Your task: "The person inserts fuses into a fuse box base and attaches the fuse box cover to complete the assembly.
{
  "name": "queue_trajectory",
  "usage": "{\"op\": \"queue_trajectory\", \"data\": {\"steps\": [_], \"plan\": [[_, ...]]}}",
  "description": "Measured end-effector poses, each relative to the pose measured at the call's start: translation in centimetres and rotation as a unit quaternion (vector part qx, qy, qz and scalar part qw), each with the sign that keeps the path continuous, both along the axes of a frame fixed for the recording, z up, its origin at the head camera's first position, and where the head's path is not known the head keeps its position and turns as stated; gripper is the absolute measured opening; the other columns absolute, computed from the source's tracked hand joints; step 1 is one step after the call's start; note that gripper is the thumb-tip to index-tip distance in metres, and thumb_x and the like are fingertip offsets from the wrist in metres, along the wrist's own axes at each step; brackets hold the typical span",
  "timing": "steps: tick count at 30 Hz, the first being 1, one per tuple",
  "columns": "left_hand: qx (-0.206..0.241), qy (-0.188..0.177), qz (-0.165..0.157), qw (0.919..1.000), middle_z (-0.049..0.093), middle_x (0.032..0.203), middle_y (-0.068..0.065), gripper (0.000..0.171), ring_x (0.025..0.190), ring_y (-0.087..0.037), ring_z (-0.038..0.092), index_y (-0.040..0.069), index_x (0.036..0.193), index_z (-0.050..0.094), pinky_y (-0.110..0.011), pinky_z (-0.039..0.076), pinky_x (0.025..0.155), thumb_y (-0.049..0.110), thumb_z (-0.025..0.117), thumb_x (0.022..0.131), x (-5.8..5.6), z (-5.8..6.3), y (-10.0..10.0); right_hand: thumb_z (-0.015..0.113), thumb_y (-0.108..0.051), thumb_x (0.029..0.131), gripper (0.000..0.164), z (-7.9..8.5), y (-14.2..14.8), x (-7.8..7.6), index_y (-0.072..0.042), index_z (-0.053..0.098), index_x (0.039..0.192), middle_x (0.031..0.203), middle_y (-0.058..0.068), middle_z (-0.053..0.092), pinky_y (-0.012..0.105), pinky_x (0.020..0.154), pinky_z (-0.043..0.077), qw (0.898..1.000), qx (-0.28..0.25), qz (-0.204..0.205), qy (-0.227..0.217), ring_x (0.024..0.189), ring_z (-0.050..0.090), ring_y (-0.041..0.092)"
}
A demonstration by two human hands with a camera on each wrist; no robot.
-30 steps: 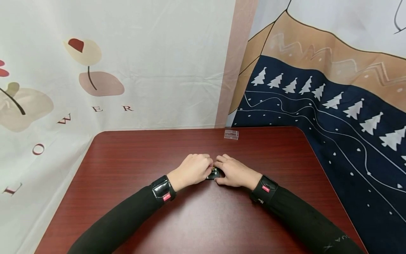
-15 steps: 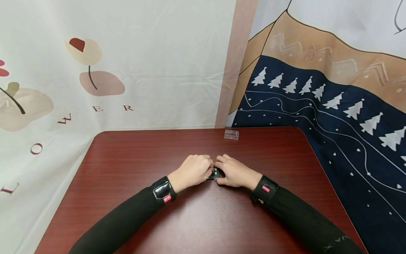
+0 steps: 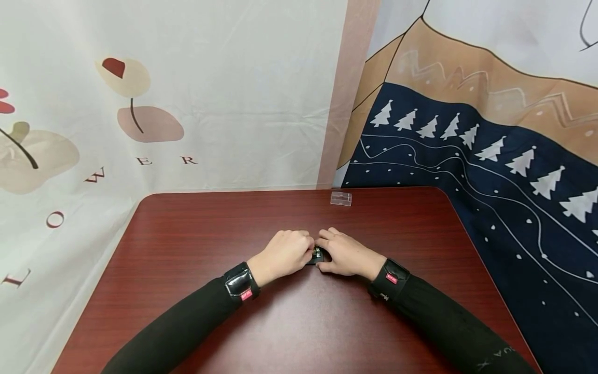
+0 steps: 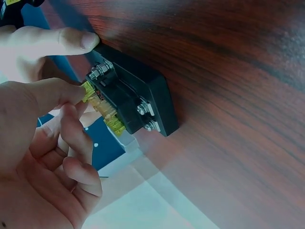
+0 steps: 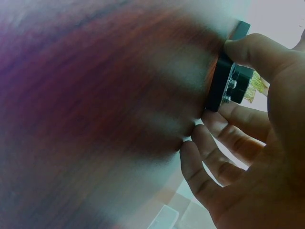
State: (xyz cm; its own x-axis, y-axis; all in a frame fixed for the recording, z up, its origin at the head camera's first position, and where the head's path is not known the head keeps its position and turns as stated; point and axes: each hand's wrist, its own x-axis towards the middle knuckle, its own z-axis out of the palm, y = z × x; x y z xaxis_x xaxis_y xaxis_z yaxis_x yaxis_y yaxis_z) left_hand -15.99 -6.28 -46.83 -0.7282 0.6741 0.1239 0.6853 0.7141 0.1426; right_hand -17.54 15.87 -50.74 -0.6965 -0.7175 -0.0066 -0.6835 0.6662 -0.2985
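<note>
A black fuse box (image 4: 138,93) with metal screw terminals lies on the table between my hands; only a sliver shows in the head view. Several yellow blade fuses (image 4: 114,125) stand in a row in it. My left hand (image 3: 283,253) pinches the end fuse (image 4: 88,90) between thumb and a curled finger; its other fingers are curled below. On the other side, my right hand (image 3: 348,252) grips the fuse box across its edges, thumb on one edge and fingers on the opposite one. Those lower fingertips (image 5: 188,148) touch the tabletop.
A small clear plastic box (image 3: 341,198) lies at the far edge of the dark red wooden table (image 3: 210,223). Behind the table hang a pale printed curtain (image 3: 261,93) and a navy and tan one (image 3: 467,156).
My left hand has shifted slightly toward me over the fuse box. The right hand has stayed in place.
</note>
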Motion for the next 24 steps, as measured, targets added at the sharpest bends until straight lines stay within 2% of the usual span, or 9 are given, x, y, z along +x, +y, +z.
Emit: {"op": "queue_trajectory", "data": {"steps": [24], "plan": [[0.002, -0.007, 0.003, 1.0, 0.07, 0.087, 0.007, 0.01, 0.073, -0.013, 0.07, 0.019, 0.089, 0.074, -0.037, 0.06, 0.065, 0.02, 0.078, 0.098, 0.2, -0.33, -0.07, 0.086, -0.037, 0.094, 0.057, 0.17, -0.06, 0.21, -0.004, 0.072, 0.139, 0.133, 0.009, 0.066, 0.043, 0.106, 0.056, 1.0, 0.001, 0.002, 0.0, 0.119, 0.06, 0.024]]}}
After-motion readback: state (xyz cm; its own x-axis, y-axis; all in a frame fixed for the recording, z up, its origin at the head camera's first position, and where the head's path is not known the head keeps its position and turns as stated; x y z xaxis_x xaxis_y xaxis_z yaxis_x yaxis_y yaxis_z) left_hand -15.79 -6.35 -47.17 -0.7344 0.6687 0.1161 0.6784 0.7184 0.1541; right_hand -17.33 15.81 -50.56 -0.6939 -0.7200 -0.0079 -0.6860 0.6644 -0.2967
